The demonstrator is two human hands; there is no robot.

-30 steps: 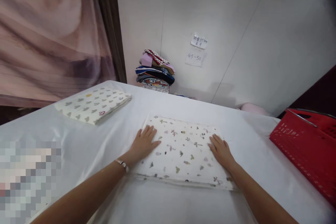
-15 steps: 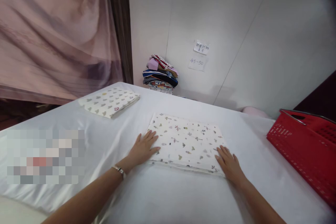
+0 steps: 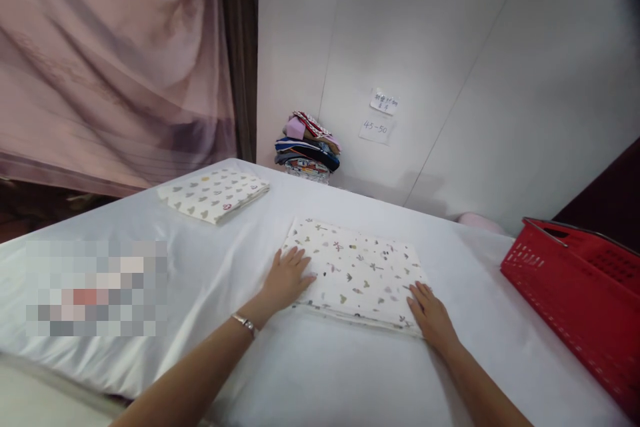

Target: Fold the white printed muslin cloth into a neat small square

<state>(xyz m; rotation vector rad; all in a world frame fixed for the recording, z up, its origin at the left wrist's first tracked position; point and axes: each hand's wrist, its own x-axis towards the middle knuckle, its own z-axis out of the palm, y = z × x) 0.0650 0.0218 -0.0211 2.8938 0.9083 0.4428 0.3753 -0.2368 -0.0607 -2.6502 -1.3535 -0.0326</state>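
Observation:
A folded white cloth (image 3: 357,273) printed with small plants and other motifs lies flat on the white-covered table (image 3: 320,373). My left hand (image 3: 287,278), a silver bracelet on its wrist, rests with fingers spread on the cloth's left edge. On the opposite edge, toward the near right corner, my right hand (image 3: 431,312) lies with its fingers stretched out. Neither hand grips the fabric. Farther back on the left is a second folded cloth (image 3: 215,193) with a grey heart-like print, apart from both hands.
A red plastic basket (image 3: 575,300) with a metal handle stands at the right. Beyond the table's far edge rises a stack of folded clothes (image 3: 307,147) against the wall. Two paper notes (image 3: 377,128) are stuck there. A pink curtain (image 3: 115,67) hangs at the left.
My left hand has shifted slightly right and farther onto the cloth. My right hand remains at the right edge, its fingers a little more inward. The camera view has turned slightly.

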